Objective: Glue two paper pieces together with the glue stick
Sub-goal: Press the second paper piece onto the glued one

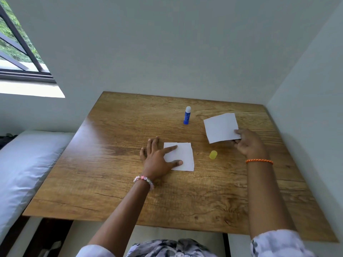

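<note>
Glue stick btwn hands, untouched

A wooden table stands between a window and a white cushion.

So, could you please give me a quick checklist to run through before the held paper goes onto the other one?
1. Lower paper flat on wooden table, held by left hand: ok.
2. Right hand pinches second paper: ok.
3. Glue stick uncapped, upright: ok.
4. Yellow cap clear of both papers: ok.
5. Glue already on lower paper: cannot tell.
</note>
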